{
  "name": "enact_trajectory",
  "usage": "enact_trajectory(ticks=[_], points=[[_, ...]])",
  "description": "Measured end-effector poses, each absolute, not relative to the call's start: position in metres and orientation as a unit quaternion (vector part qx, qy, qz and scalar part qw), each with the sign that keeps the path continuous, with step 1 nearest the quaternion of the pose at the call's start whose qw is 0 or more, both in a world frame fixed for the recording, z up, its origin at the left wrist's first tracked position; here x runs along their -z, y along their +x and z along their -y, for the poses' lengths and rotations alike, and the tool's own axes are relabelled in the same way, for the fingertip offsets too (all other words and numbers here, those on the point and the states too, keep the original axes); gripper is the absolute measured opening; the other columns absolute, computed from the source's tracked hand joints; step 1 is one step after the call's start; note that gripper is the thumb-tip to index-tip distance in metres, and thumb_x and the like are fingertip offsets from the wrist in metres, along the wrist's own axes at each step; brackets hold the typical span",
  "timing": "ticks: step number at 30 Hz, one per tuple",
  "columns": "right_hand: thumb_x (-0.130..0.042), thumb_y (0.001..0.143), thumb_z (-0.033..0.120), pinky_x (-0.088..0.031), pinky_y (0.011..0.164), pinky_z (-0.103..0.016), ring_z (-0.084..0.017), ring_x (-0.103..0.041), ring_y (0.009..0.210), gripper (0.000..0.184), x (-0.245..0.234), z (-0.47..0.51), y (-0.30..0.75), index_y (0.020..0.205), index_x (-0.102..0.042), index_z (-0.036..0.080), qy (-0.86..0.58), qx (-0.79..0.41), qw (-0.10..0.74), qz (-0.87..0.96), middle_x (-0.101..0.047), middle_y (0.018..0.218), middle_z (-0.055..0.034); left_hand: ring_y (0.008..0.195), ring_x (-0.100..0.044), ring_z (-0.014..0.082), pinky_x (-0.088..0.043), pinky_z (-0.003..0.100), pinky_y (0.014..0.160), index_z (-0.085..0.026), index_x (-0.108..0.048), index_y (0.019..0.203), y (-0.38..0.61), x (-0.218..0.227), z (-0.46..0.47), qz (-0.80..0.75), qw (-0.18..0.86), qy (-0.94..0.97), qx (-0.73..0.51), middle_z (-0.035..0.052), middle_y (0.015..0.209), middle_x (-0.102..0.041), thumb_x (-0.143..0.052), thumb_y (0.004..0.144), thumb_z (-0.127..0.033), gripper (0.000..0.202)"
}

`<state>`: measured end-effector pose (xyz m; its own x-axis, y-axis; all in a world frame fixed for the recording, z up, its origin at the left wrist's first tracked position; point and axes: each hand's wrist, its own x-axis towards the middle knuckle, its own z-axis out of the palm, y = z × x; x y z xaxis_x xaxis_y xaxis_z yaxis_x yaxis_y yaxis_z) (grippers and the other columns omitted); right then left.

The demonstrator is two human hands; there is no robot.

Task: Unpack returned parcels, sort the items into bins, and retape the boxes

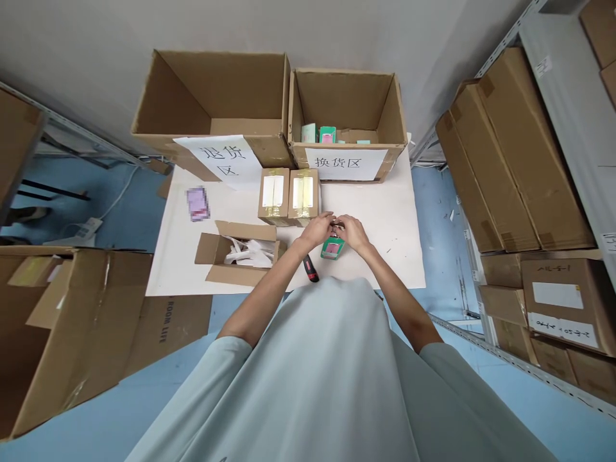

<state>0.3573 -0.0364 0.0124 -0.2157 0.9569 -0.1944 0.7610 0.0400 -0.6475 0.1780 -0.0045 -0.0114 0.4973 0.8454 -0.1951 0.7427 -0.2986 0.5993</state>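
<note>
My left hand (318, 229) and my right hand (352, 231) meet over the near part of a white table (394, 218). Both have their fingers curled round the top of a small green box (333, 247) with a pink panel. The box stands on the table between my wrists. A red and black tool (310, 269) lies just left of it, under my left forearm. Two small taped cardboard boxes (289, 194) sit side by side right behind my hands.
An open carton with white packing (240, 256) lies at the left. Two large open cartons with paper labels (216, 102) (347, 115) stand at the table's back, the right one holding small boxes. Shelves of cartons (520, 167) line the right; a big carton (58, 333) stands at the left.
</note>
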Motion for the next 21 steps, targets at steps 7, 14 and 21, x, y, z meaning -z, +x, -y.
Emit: enact_trajectory(ticks=[7,14,21], points=[[-0.077,0.101,0.021,-0.056,0.105,-0.035,-0.031,-0.072,0.119,0.010,-0.019,0.026,0.360,0.103,-0.085,0.016,-0.562,-0.313,-0.010,0.766,-0.074,0.118,-0.0171,0.133,-0.073,0.0362,-0.057,0.047,0.122,-0.015,-0.077,0.127,0.177,0.016,0.015,-0.457,0.365,0.807,-0.078,0.0205,0.141,-0.075,-0.062,0.089,-0.013,0.041],[-0.075,0.108,0.030,-0.053,0.115,-0.041,-0.035,-0.062,0.134,0.019,-0.021,0.029,0.360,0.118,-0.086,0.018,-0.571,-0.286,-0.018,0.769,-0.069,0.127,-0.0185,0.150,-0.064,0.0357,-0.055,0.047,0.126,-0.020,-0.062,0.152,0.171,0.026,0.024,-0.453,0.407,0.785,-0.112,0.0172,0.163,-0.064,-0.073,0.073,-0.015,0.079],[-0.075,0.106,0.024,-0.056,0.101,-0.034,-0.031,-0.074,0.120,0.023,-0.018,0.021,0.363,0.126,-0.084,0.019,-0.612,-0.308,-0.048,0.727,-0.080,0.125,-0.0178,0.142,-0.069,0.0355,-0.055,0.049,0.124,-0.020,-0.063,0.155,0.178,0.027,0.028,-0.465,0.416,0.771,-0.132,0.0166,0.157,-0.068,-0.074,0.077,-0.017,0.078]])
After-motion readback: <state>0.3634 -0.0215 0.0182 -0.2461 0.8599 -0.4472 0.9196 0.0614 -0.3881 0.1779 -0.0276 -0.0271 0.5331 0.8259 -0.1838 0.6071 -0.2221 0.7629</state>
